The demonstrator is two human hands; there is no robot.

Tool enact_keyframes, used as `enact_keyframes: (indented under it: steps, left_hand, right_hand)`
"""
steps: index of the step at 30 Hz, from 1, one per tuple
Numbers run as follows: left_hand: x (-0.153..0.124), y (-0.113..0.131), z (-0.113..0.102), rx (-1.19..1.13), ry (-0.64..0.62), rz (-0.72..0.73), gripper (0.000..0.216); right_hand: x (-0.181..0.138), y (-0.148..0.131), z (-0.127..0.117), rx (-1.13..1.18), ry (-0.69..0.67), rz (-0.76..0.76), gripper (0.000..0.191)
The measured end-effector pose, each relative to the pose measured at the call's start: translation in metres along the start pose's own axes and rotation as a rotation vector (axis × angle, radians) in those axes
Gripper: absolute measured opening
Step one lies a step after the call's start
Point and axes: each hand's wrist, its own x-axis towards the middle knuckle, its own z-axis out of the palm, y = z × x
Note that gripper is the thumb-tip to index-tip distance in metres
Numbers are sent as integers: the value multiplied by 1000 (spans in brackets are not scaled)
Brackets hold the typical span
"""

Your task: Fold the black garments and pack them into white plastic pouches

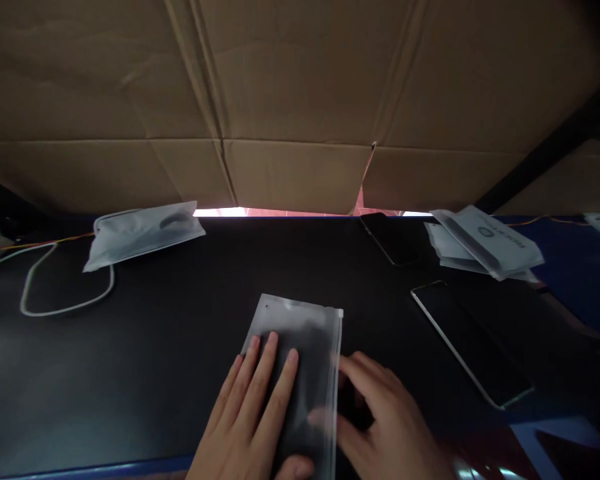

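A frosted zip pouch (300, 333) with something dark inside lies flat on the black mat (180, 373) at the near middle. My left hand (253, 413) lies on it with fingers stretched flat, pressing it down. My right hand (380, 420) is at the pouch's right edge, fingers curled at the zip strip with the thumb under the plastic; it is slightly blurred.
A phone (473, 343) lies screen up to the right, another dark phone (390, 237) farther back. Pouches are stacked at the back right (485, 247) and one at the back left (143, 230). A white cable (67, 293) loops at left. Cardboard (300, 100) walls the back.
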Motion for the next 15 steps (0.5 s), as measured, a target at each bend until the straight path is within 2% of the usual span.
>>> enact_keyframes:
  steps: [1, 3, 7, 11, 15]
  left_hand:
    - [1, 0, 2, 39, -6, 34, 91]
    - [3, 2, 7, 99, 7, 84, 91]
    - [2, 2, 8, 163, 25, 86, 89]
    - [-3, -12, 1, 192, -20, -3, 73]
    - [-16, -43, -3, 150, -73, -188, 73]
  right_hand:
    - [1, -5, 5, -25, 11, 20, 40]
    - [4, -13, 12, -38, -8, 76, 37]
    - [12, -25, 13, 136, -40, 69, 31]
    - [11, -24, -5, 354, -6, 147, 18]
    - [12, -2, -37, 459, 9, 289, 40]
